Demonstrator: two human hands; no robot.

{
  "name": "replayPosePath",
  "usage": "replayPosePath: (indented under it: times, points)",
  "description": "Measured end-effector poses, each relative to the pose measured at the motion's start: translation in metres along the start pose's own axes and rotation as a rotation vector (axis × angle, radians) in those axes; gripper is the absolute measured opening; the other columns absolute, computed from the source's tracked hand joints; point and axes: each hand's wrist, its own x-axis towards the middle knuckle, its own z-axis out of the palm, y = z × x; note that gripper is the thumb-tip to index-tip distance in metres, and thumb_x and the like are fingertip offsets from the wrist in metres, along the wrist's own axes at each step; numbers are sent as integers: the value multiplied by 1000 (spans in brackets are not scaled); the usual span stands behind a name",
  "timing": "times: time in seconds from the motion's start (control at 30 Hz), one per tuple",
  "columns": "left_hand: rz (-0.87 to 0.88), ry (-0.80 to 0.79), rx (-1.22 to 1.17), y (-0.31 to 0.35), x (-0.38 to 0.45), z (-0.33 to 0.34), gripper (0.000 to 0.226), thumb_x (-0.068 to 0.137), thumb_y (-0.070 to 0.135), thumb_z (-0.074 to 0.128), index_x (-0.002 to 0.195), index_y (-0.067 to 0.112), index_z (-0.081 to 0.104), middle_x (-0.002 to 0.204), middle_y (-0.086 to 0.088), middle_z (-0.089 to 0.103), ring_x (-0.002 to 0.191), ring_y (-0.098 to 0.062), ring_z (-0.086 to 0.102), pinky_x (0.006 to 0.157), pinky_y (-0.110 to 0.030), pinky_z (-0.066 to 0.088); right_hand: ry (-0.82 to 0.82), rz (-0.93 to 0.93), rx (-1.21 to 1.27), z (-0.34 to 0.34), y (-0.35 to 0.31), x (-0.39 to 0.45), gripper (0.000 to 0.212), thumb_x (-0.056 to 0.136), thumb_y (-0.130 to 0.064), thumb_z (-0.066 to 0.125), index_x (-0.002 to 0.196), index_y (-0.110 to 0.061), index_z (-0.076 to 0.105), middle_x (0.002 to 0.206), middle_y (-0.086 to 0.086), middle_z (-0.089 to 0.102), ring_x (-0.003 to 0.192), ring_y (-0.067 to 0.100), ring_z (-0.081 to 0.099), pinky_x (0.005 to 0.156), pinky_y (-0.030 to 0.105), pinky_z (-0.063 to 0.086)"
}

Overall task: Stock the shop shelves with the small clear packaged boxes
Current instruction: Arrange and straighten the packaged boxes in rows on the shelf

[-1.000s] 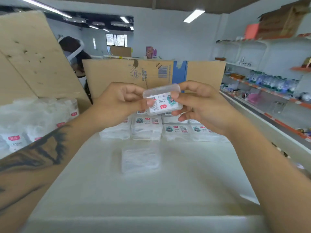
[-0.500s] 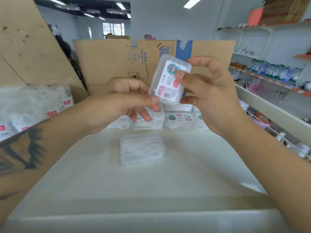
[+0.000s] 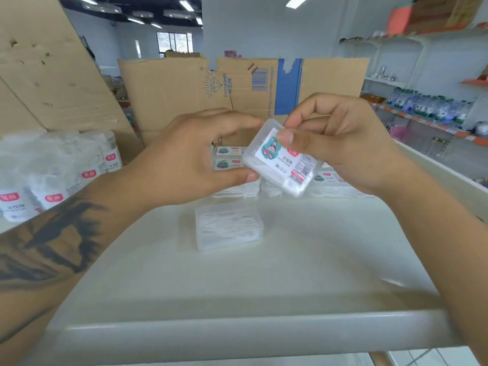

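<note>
Above the shelf, the right hand pinches a box; the left hand, loosely curled, touches its edge. Best lower it label-up beside the rear stacks, squared.

- Left forearm enters from the lower left edge, tattooed, reaching forward over the shelf.
- Left hand: back toward the camera, fingers loosely curled, thumb tip touching the box at its left edge.
- Right forearm enters from the lower right.
- Right hand: thumb pressed on the box's labelled face, fingers curled behind it, pinching it; box tilted.
</note>
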Motion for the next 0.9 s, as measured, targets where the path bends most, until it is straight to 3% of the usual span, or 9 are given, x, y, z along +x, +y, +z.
replayPosePath:
  times: [0.1, 0.2, 0.3, 0.43, 0.53, 0.6, 0.67, 0.73, 0.9]
  points:
    - [-54, -15, -17, 3, -2, 4, 71, 72, 45, 90, 136, 36, 61, 124, 25, 67, 117, 4, 61, 104, -31, 47, -12, 3, -38, 2, 0, -1, 22, 77, -19, 79, 90, -4, 69, 89, 15, 78, 76, 23, 73, 67, 33, 58]
    - [-62, -53, 45, 5, -2, 4, 68, 70, 54, 83, 133, 42, 60, 121, 26, 67, 111, 1, 62, 97, -34, 50, -40, -5, -102, 3, 2, -2, 23, 79, -21, 78, 95, -5, 74, 92, 12, 78, 80, 23, 73, 73, 36, 59]
    - [-136, -17, 18, 4, -1, 9, 60, 73, 55, 86, 126, 42, 64, 113, 26, 70, 108, 5, 63, 98, -34, 51, -25, 29, -237, 2, 1, -6, 38, 77, -33, 80, 110, -16, 74, 98, 0, 77, 82, 15, 72, 71, 28, 55]
    - [-242, 3, -53, 3, 1, 22, 59, 72, 64, 79, 124, 43, 65, 113, 27, 71, 108, 4, 65, 99, -38, 53, -77, -15, -602, -2, -2, -8, 60, 69, -39, 90, 122, -32, 64, 107, -22, 70, 99, -3, 65, 84, 12, 49]
    - [-293, -102, 141, 4, 3, 25, 73, 72, 81, 66, 132, 40, 59, 120, 21, 68, 113, -6, 64, 101, -40, 49, -88, 20, -815, -3, -3, -7, 61, 66, -46, 89, 121, -40, 62, 106, -31, 63, 98, -6, 59, 80, 2, 42]
    - [-307, -242, 384, 3, 2, 23, 98, 67, 95, 49, 147, 38, 43, 140, 14, 58, 131, -15, 53, 111, -46, 38, -106, 81, -892, -6, 1, -4, 60, 68, -44, 90, 121, -39, 62, 106, -24, 63, 95, 1, 58, 78, 5, 42]
    - [-360, -352, 476, 1, 0, 20, 111, 71, 97, 42, 160, 34, 20, 163, 9, 35, 150, -16, 29, 122, -55, 19, -117, 136, -923, -9, 7, -2, 61, 71, -42, 90, 125, -35, 62, 114, -16, 65, 104, 9, 60, 84, 18, 47]
    - [-421, -403, 469, -1, -3, 17, 103, 81, 89, 35, 163, 34, 6, 170, 10, 18, 155, -13, 15, 124, -57, 9, -136, 170, -960, -10, 15, 0, 64, 74, -40, 88, 131, -30, 61, 122, -11, 64, 110, 14, 59, 93, 28, 47]
    - [-479, -543, 488, -10, -5, 25, 75, 98, 72, 17, 163, 38, 1, 172, 12, 1, 159, -17, -1, 126, -56, 2, -181, 199, -988, -8, 27, 1, 65, 80, -42, 83, 139, -28, 60, 134, -8, 58, 124, 14, 53, 96, 22, 36]
